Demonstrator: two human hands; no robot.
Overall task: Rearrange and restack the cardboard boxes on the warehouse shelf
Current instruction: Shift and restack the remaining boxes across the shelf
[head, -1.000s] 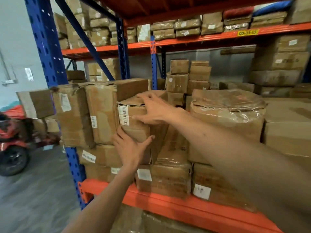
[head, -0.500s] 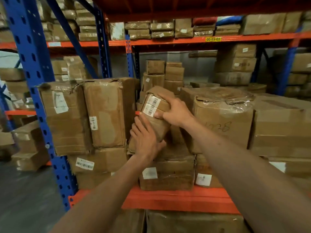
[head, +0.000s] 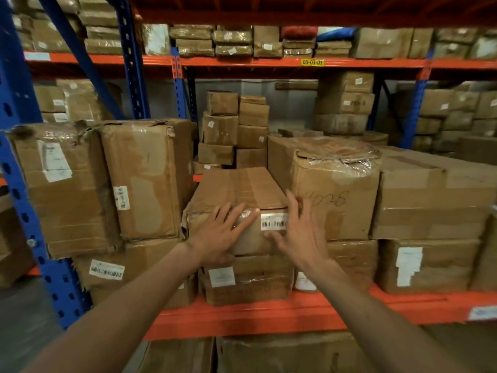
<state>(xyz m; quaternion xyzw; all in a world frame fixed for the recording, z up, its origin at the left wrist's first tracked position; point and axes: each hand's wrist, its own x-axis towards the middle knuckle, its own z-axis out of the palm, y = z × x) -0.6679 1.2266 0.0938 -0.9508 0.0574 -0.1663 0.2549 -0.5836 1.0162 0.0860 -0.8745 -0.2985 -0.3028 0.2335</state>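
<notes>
Half a second back the small box (head: pixel 236 200) was tilted up on end between both hands with its barcode label facing up and left; now it lies flat, long side running away from us, on top of the lower box (head: pixel 247 278) in the middle of the orange shelf beam (head: pixel 269 316). The big rack frames everything: a blue upright (head: pixel 24 211) at the near left, tall taped cartons (head: pixel 139 179) packed close on the left of the small box, and the plastic-wrapped carton marked in pen (head: pixel 336 189) hard against its right side, so the only free room is above it and out toward us. Further back a short stack of little boxes (head: pixel 234 127) stands in the gap behind. The left hand (head: pixel 220 235) lies flat on the near face and top edge of the small box, fingers straight and spread. The right hand (head: pixel 298 232) is open too, fingers wide, at the box's near right corner beside the barcode label (head: pixel 273 222); whether the palm actually touches the cardboard I cannot tell.
</notes>
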